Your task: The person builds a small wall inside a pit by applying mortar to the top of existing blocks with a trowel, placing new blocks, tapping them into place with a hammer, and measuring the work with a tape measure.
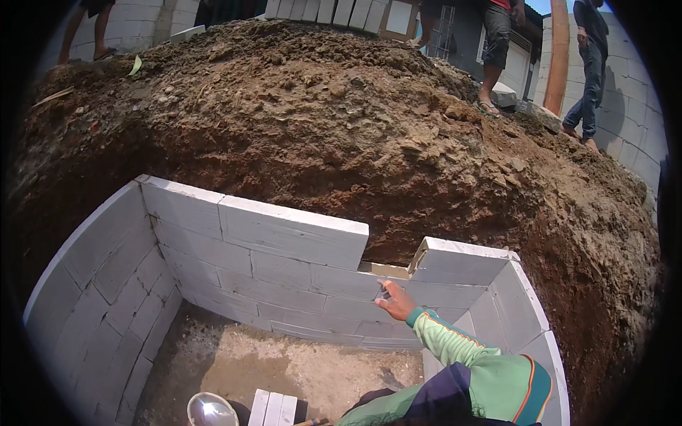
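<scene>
My right hand (pixel 398 301), in a green sleeve, reaches forward from the lower right. Its fingers are curled, with the thumb close to the forefinger; whatever they hold, if anything, is too small to make out. The hand is just in front of the light grey block wall (pixel 284 265), below a gap in its top course. Mortar (pixel 387 270) shows along the bottom of that gap. A long block (pixel 291 226) borders the gap on the left and a shorter block (pixel 462 261) on the right, with mortar on its end. My left hand is out of sight.
Block walls enclose a dirt floor (pixel 284 362) on three visible sides. A round pail (pixel 212 410) and a few pale blocks (pixel 272 407) stand at the bottom. Beyond rises an earth bank (pixel 320 106), where bare-legged people (pixel 497 50) and a person in jeans (pixel 590 71) stand.
</scene>
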